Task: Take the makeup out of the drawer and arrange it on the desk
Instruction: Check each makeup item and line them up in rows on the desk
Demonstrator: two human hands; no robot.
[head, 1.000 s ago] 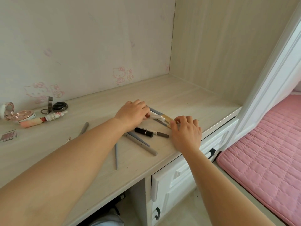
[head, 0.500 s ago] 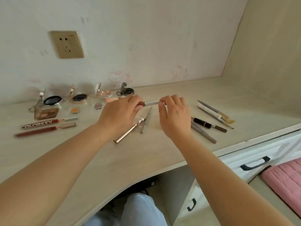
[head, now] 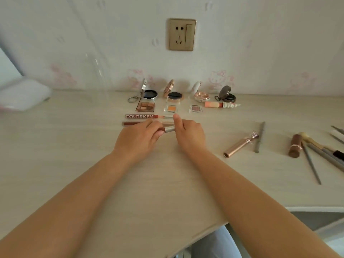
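A single head-worn wide-angle camera looks forward and down from close above the pale wood-grain desk [head: 74, 146], facing the white wall with its gold socket plate [head: 182, 34]. Both bare forearms reach in from the bottom edge (no second view to overlap with).

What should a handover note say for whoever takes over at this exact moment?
Left hand and right hand together hold a lip tube low over the desk, just in front of the COLORKEY tube.
Done: four open compacts along the wall, small palettes in front, two lip tubes in rows.
Left: place the held tube; line up the rose-gold tube, brown lipstick and the pencils loose at the right.
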